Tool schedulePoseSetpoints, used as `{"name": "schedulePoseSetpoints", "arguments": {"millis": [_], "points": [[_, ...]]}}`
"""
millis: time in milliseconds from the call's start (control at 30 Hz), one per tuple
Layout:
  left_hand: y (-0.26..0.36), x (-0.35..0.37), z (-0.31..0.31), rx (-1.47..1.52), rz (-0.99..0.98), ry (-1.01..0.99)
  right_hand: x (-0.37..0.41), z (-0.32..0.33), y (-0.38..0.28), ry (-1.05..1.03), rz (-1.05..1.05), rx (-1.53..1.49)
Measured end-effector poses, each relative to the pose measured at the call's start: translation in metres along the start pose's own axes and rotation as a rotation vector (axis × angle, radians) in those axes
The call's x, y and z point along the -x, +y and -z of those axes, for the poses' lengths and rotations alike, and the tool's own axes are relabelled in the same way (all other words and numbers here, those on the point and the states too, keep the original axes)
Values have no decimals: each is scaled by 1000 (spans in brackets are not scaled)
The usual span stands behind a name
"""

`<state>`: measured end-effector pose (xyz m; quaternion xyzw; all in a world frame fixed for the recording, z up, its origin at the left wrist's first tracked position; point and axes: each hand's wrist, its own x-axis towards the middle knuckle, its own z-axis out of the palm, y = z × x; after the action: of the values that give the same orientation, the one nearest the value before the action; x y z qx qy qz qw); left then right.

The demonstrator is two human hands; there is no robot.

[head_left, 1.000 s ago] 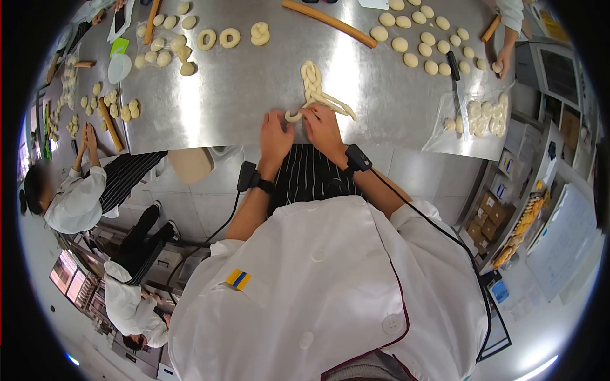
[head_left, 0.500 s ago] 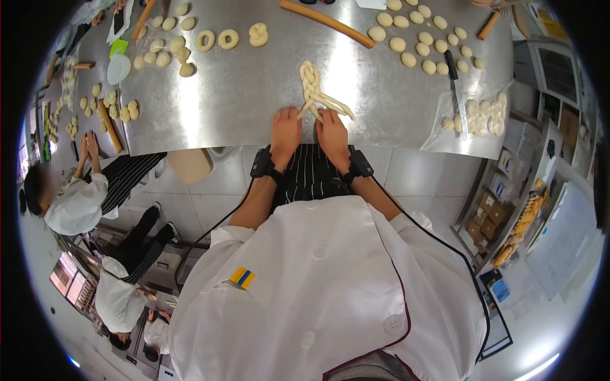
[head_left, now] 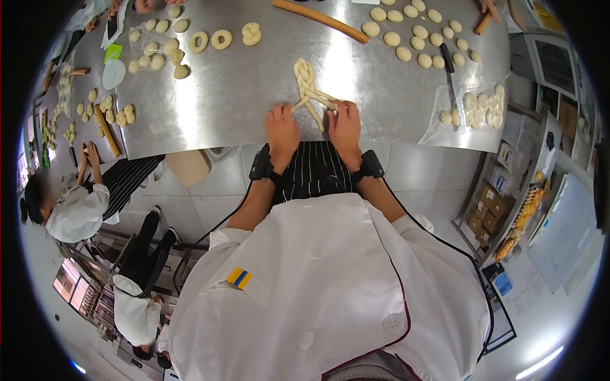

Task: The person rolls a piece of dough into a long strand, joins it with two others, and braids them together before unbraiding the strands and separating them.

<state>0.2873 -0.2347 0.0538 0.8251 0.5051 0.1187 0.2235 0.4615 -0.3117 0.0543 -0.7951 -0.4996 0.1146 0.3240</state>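
A pale dough braid (head_left: 305,75) lies on the steel table in front of me, its plaited loop pointing away and its loose strands spreading toward me. My left hand (head_left: 282,130) is closed at the tip of the left strand. On the other side, my right hand (head_left: 345,126) pinches the end of the right-hand strand, its fingertips partly hidden. Between the hands a middle strand (head_left: 316,117) rests free on the table, pointing at the near edge.
Beyond the braid are two dough rings (head_left: 199,42) and a dough knot (head_left: 251,34). A wooden rolling pin (head_left: 321,20) lies at the back. A knife (head_left: 456,89) sits right, beside bagged dough balls (head_left: 483,108). Co-workers stand left; another person's hand (head_left: 490,9) is at far right.
My right hand has moved right and slightly away with the right strand. My left hand has shifted slightly left with the left strand. The middle strand now lies uncovered between them.
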Motion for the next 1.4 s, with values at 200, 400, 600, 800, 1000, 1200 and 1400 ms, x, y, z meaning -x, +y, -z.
{"name": "schedulePoseSetpoints", "arguments": {"millis": [200, 400, 600, 800, 1000, 1200, 1400], "points": [[54, 1, -20, 174, 83, -224, -25, 8, 35, -114, 47, 139], [52, -3, -34, 165, 116, -249, -33, 17, 39, -281, 26, 8], [39, 0, -29, 200, 79, -275, -45, 19, 45, -472, -85, -78], [50, -6, -16, 105, 114, -387, -42, 19, 34, -316, 49, 41], [65, -23, -16, 197, 6, -374, -47, 18, 44, -391, 26, 13], [75, -34, -58, 989, 904, -428, -51, 17, 39, -242, 68, -36], [78, -41, -77, 811, 882, -160, -54, 12, 38, -292, -52, -193]]}}
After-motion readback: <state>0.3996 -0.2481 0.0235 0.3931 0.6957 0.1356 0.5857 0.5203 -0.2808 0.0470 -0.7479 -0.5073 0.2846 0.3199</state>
